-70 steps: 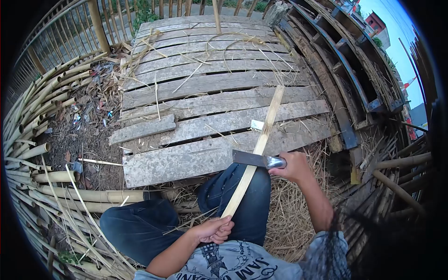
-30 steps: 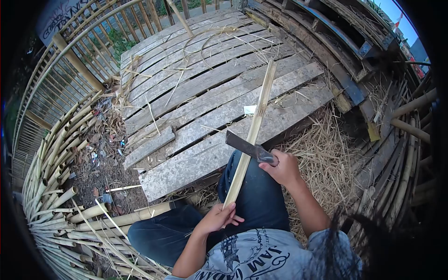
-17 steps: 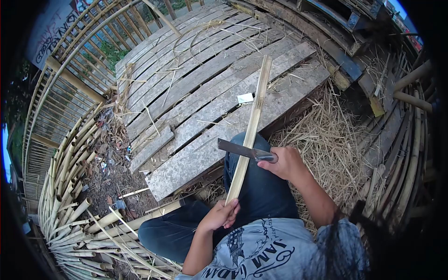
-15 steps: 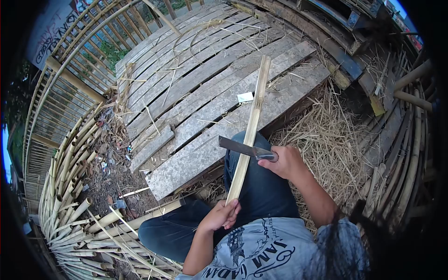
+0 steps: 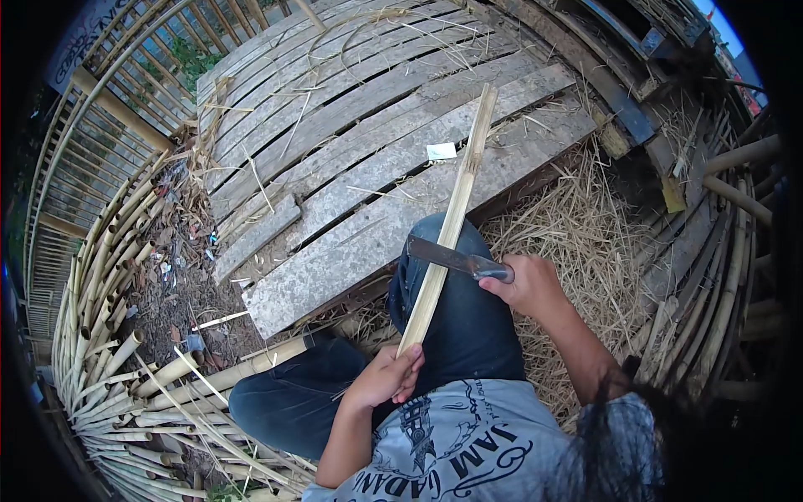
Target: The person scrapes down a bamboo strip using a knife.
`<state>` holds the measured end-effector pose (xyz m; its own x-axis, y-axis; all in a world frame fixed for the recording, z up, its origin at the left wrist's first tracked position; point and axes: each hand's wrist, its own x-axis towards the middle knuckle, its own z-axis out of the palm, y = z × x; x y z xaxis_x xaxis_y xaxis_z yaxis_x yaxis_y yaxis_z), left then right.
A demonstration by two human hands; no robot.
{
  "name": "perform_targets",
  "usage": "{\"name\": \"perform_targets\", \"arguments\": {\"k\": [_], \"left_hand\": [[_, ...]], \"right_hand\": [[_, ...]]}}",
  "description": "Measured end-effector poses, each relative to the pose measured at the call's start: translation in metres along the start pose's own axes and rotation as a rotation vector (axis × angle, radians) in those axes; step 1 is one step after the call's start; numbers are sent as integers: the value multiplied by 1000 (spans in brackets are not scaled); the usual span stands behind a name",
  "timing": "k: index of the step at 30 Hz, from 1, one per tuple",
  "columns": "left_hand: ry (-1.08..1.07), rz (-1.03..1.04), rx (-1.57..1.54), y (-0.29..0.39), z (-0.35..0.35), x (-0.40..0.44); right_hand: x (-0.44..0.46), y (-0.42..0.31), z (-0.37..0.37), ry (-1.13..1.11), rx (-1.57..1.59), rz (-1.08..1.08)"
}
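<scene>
A long pale bamboo strip (image 5: 452, 219) slants from my lap up over the wooden platform. Its lower end is gripped by my left hand (image 5: 388, 376), fingers wrapped round it near my shirt. My right hand (image 5: 530, 286) is closed on the handle of a wide-bladed knife (image 5: 445, 255). The blade lies across the strip above my raised knee, its tip past the strip's left side. Whether the cutting edge is biting into the strip cannot be made out.
The slatted wooden platform (image 5: 335, 243) carries loose fibres, a short board (image 5: 258, 238) and a white piece (image 5: 441, 151). Bamboo poles (image 5: 109, 276) are piled at the left, by a bamboo fence (image 5: 125, 109). Straw-like shavings (image 5: 577, 243) cover the ground at the right.
The view has turned and shifted since the earliest frame. My right hand and the knife have moved slightly up the strip and to the right since half a second ago. Both hands keep their hold.
</scene>
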<state>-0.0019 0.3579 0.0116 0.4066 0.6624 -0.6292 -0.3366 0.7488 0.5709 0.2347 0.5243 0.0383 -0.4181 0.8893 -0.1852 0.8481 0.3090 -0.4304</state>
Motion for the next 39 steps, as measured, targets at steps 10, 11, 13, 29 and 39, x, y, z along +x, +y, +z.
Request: {"name": "perform_targets", "arguments": {"k": [10,11,13,29,39], "left_hand": [[62,-28,39,-21,-7,-36],[50,-50,13,-29,-13,-46],[59,-55,-35,-43,-17,-58],[43,-16,79,2,-2,-12],[68,2,70,-5,15,-14]], "right_hand": [[0,-5,0,-53,95,83],[1,-3,2,-39,82,94],[0,-4,2,-52,92,100],[11,5,-5,-135,75,5],[10,1,-6,-135,44,32]]}}
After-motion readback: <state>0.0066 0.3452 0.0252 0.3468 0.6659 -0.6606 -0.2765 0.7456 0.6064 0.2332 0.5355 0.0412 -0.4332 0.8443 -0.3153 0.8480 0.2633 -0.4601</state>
